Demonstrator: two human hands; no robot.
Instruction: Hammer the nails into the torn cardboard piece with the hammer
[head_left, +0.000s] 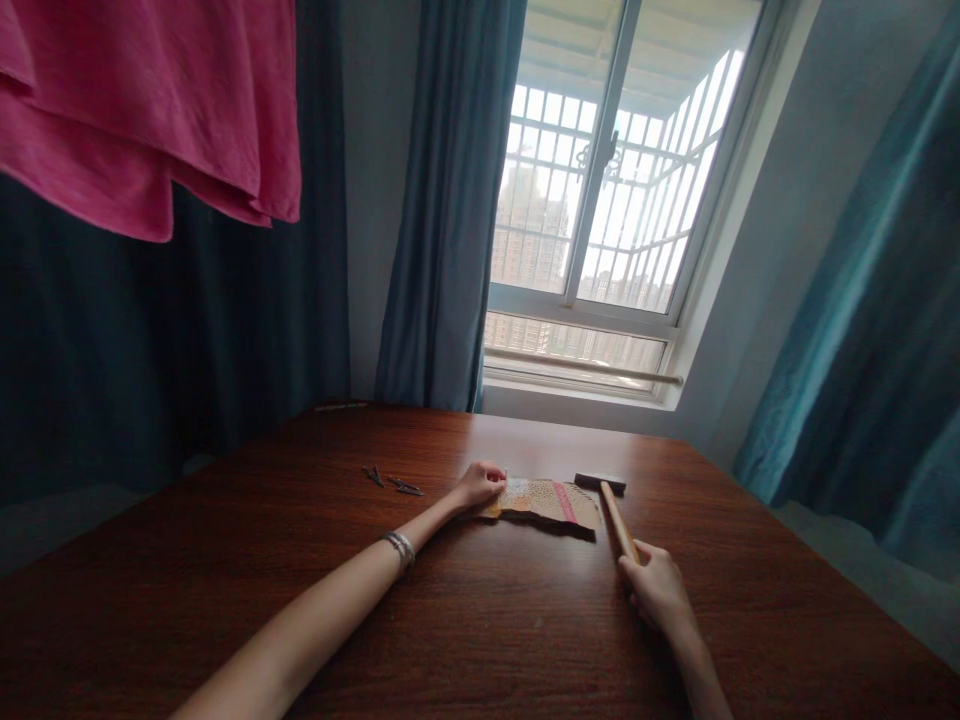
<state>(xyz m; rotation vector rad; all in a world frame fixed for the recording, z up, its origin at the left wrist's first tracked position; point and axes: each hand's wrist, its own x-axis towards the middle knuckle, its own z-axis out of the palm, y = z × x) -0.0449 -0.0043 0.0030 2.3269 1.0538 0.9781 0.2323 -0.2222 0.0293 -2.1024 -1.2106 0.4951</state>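
While the bare right hand (660, 588) grips a black-headed hammer (619, 522) by its pale wooden handle, the bare left hand (482, 485) pinches a thin metal nail (506, 473) upright at the left end of a torn, pink-banded brown cardboard piece (551, 497). That cardboard lies on the glossy reddish-brown wooden table (510, 640), right of some loose dark nails (409, 490).

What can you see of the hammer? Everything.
The hammer has a dark, bar-shaped head, metal by its look, set across a pale, wood-like handle. The right hand grips the handle's near end, hiding part of it. The head is farther from the person, near the far right corner of the cardboard; whether it touches that or the table is unclear.
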